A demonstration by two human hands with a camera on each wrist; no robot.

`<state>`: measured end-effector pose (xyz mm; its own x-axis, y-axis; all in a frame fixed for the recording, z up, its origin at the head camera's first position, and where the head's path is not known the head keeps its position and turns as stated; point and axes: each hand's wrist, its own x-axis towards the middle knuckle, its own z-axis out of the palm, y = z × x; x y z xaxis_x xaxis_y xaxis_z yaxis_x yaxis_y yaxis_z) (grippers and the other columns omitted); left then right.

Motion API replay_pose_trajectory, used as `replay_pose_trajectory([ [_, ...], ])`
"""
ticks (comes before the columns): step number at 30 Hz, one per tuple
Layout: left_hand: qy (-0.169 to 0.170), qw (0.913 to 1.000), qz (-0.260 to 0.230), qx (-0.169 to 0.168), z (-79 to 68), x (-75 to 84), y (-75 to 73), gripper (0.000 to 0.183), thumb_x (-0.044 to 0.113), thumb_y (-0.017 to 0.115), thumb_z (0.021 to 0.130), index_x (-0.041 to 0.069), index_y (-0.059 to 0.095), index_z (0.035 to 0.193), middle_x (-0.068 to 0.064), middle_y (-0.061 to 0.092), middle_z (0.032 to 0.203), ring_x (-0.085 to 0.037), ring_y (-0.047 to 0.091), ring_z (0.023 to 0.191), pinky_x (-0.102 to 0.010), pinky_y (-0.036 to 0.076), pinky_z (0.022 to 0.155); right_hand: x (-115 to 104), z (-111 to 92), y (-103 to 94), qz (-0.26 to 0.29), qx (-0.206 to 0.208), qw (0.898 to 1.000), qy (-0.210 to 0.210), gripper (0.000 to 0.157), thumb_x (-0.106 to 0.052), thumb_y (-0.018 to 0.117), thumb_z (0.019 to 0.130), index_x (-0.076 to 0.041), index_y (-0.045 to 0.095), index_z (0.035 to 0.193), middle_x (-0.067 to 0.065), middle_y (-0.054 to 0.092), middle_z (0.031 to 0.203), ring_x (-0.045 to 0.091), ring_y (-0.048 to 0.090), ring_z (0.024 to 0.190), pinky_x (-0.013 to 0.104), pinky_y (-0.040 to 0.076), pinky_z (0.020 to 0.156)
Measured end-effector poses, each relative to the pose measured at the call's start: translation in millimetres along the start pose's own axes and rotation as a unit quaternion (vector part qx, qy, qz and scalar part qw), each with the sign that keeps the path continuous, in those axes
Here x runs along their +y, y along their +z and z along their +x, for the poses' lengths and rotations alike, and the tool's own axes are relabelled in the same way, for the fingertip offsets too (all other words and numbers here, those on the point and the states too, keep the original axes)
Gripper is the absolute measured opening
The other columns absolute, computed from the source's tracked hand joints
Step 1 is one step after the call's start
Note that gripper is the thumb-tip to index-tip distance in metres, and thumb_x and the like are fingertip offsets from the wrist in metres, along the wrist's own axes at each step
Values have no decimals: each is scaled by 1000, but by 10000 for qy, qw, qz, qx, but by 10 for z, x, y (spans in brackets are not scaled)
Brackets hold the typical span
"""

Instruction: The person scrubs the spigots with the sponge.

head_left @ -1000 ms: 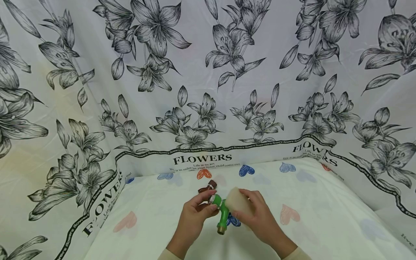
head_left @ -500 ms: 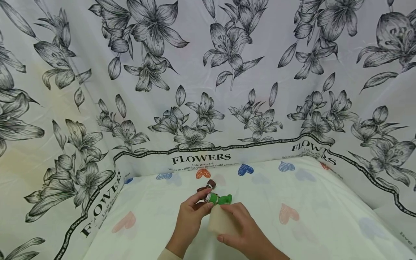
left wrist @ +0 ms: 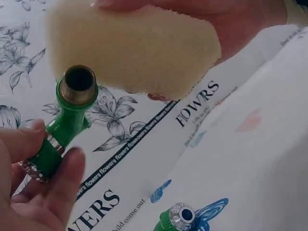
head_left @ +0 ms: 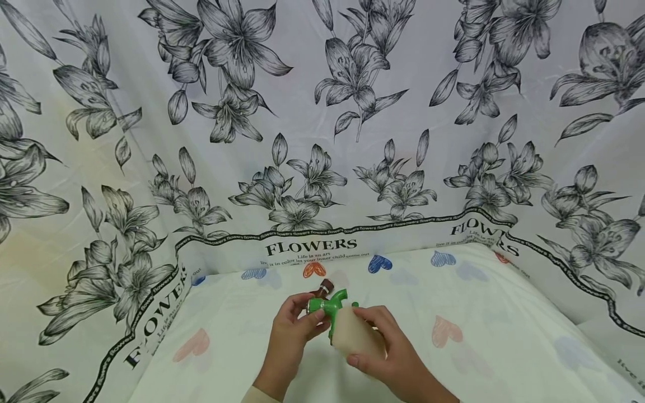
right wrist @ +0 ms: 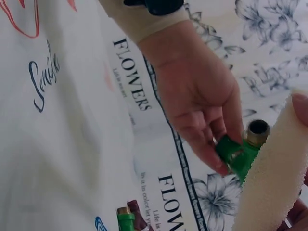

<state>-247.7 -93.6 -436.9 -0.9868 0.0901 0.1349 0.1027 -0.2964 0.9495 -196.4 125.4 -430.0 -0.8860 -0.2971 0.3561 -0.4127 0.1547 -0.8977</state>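
Observation:
In the head view my left hand (head_left: 288,331) pinches a green tap (head_left: 330,306) by its ringed end, between thumb and fingers. A curved green part of the tap points up. The left wrist view shows its hollow brass end (left wrist: 78,91) and a silver patterned ring beside my fingertips. My right hand (head_left: 395,350) grips a beige sponge (head_left: 356,336), thumb on the near side and fingers over the top. The sponge lies right against the tap's right side in the head view and hides part of it. Both things are held up over the cloth.
A brown tap-like piece (head_left: 326,287) lies on the heart-printed cloth (head_left: 242,330) behind my left hand. Another green piece (right wrist: 126,222) with a brass end lies beside it in the right wrist view. A flower-printed curtain (head_left: 302,112) surrounds the back and sides.
The sponge has moved from the tap's upper right, down across its front, and now back to its right side. My left hand has turned the tap so its curved part points up.

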Motion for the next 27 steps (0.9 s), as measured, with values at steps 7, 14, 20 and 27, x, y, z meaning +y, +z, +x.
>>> replay_pose_trajectory([
  [7,-237,9994,-254,76,-24,11,-9,56,11,79,78,-2,51,125,-22,58,121,-33,61,107,-43,52,86,-13,12,70,-42,-221,9992,-344,65,-30,78,82,-30,45,139,-5,44,128,22,46,112,36,51,83],
  [14,-413,9964,-556,-492,-85,-37,11,60,6,78,79,-8,48,128,-23,59,120,-36,60,108,-45,50,88,57,57,-4,-194,316,9991,-208,66,-30,80,79,-31,48,136,-4,46,125,19,46,111,37,50,84],
  [20,-419,9951,-532,-717,-119,-32,21,51,5,74,82,-9,50,125,-25,59,119,-36,61,105,-45,50,87,80,92,-93,-532,710,9953,-394,64,-31,80,79,-31,49,136,-5,46,123,18,46,111,39,49,83],
  [27,-595,9937,-482,-818,-141,-21,16,51,9,73,85,-8,48,127,-23,59,121,-36,61,107,-44,50,87,120,145,-192,-925,1186,9884,-205,65,-42,77,80,-35,46,137,-8,44,123,16,43,111,43,48,85],
])
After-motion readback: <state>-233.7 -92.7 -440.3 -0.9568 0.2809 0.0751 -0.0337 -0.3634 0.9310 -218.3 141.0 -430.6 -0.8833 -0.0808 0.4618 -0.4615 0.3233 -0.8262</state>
